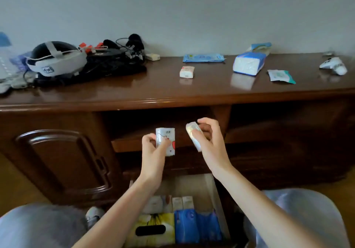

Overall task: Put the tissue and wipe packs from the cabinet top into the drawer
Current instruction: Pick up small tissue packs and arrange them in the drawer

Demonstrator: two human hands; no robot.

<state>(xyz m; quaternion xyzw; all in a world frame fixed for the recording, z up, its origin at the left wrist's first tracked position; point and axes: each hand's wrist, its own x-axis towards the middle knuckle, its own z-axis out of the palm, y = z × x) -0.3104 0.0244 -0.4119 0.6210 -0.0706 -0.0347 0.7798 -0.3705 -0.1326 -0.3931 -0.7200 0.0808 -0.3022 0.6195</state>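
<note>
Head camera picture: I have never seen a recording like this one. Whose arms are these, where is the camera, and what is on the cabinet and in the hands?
There is no machine here. A person wears a wide-angle camera on the head, looking forward and down, so the arms are the person's own.

The left hand holds a small white tissue pack with a red print. The right hand holds a pale tissue pack. Both are above the open drawer, which already holds several packs.

On the cabinet top still lie a small pink pack, a flat blue wipe pack, a large blue and white tissue pack and a small teal wipe pack. At the left sit a headset and cables.
</note>
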